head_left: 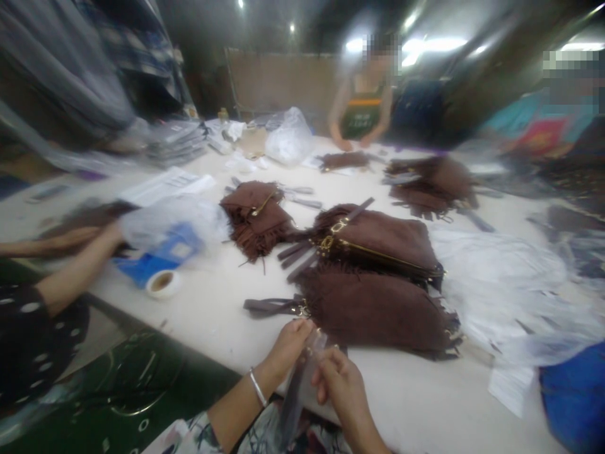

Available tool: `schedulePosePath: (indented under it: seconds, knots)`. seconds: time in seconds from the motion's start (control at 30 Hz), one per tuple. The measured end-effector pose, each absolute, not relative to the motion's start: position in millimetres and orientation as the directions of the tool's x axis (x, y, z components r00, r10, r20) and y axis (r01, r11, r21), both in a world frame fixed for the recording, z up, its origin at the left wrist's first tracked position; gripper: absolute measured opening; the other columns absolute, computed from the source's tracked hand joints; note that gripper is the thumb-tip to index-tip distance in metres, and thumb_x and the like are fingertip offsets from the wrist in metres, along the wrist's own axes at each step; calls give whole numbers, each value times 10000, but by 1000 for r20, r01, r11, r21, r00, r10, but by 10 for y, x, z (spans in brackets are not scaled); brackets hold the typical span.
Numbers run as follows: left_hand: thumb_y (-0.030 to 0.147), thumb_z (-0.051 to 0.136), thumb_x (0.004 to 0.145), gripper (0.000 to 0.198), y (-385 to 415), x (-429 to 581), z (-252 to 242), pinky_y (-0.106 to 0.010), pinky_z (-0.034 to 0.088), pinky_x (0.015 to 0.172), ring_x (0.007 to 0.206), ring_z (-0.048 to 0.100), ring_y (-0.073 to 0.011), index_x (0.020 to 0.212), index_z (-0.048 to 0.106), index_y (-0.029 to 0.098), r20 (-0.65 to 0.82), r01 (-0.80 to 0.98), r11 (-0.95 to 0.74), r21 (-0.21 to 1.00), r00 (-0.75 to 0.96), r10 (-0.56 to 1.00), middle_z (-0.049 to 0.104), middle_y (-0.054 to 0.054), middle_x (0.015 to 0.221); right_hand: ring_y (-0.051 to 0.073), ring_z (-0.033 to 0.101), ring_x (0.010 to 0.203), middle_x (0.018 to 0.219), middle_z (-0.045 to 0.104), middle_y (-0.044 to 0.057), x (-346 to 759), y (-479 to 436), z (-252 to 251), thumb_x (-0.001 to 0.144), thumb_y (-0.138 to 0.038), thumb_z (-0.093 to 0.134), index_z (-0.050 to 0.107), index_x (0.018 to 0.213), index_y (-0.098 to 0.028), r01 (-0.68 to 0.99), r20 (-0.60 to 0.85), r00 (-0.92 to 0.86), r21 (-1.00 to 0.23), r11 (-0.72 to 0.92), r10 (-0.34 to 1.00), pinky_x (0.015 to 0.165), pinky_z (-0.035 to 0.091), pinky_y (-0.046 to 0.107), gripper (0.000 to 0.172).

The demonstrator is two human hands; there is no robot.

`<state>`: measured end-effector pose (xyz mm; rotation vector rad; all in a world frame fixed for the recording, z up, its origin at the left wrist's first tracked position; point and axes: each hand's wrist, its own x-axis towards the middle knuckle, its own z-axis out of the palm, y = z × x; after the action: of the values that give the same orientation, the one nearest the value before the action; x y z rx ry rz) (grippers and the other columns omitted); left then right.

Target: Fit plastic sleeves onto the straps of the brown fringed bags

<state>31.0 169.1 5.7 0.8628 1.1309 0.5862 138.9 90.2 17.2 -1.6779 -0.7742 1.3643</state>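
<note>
My left hand, with a bangle at the wrist, is closed on the upper end of a dark wrist strap. Something clear and thin, like plastic film, shows at that end near gold-coloured metal. Close beside it, my right hand has its fingers curled in a pinch at the same end; what exactly they grip is blurred. The strap's lower part hangs over my lap. Just beyond my hands lies a dark brown fringed bag with gold-coloured hardware. Behind it is another brown bag with a gold zip.
Another fringed bag and a brown pile lie farther back. A tape roll sits left, near a co-worker's arm. Clear plastic bags cover the right side. Another person stands across the table.
</note>
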Motion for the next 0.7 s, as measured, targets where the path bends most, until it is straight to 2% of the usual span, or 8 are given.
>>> schedulePosePath:
  seconds: [0.13, 0.3, 0.53, 0.7]
  knots:
    - [595, 576, 769, 471, 1573, 175, 94, -212, 357, 528, 599, 539, -119, 946, 604, 159, -596, 7, 626, 780, 318, 738, 619, -10, 727, 86, 444, 320, 409, 554, -41, 1391, 937, 187, 793, -443, 504, 470, 603, -208, -38, -483, 239, -872, -488, 843, 398, 343, 194, 304]
    - [616, 581, 755, 476, 1377, 36, 136, -229, 345, 529, 556, 541, -133, 805, 597, 143, -643, 37, 688, 724, 397, 655, 612, -21, 650, 77, 449, 337, 457, 580, -37, 1386, 976, 157, 794, -408, 530, 490, 633, -198, -133, -479, 246, -878, -460, 843, 391, 331, 180, 268]
    - [451, 640, 730, 314, 1462, 136, 22, -241, 319, 545, 539, 483, -119, 715, 606, 139, -568, 7, 595, 804, 309, 763, 587, -6, 612, 66, 450, 339, 496, 602, -34, 1390, 973, 125, 789, -423, 561, 501, 656, -192, -179, -479, 269, -878, -445, 836, 386, 333, 171, 274]
    - [405, 641, 707, 281, 1546, 178, -45, -253, 303, 550, 534, 444, -114, 624, 578, 144, -502, 48, 511, 858, 287, 816, 540, 10, 569, 75, 440, 312, 448, 579, -35, 1364, 984, 93, 767, -496, 558, 465, 654, -205, -160, -487, 231, -873, -461, 842, 361, 310, 173, 326]
